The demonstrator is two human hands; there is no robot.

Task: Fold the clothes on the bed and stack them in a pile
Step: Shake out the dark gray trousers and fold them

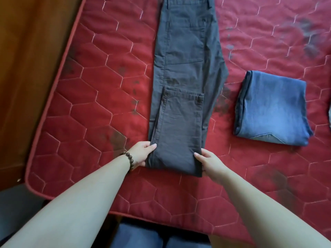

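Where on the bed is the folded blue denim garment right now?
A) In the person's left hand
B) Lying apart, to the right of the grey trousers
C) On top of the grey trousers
B: the folded blue denim garment lies on the red mattress, apart from the grey trousers, to their right.

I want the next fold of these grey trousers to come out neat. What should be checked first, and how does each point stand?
1. Left hand holds the fold's left edge: ok.
2. Right hand holds the fold's right edge: ok.
3. Grey trousers lie straight on the red mattress: ok.
4. Hem end squared with the leg beneath: not ok, slightly skewed.
5. Folded jeans lie apart, out of the way: ok.
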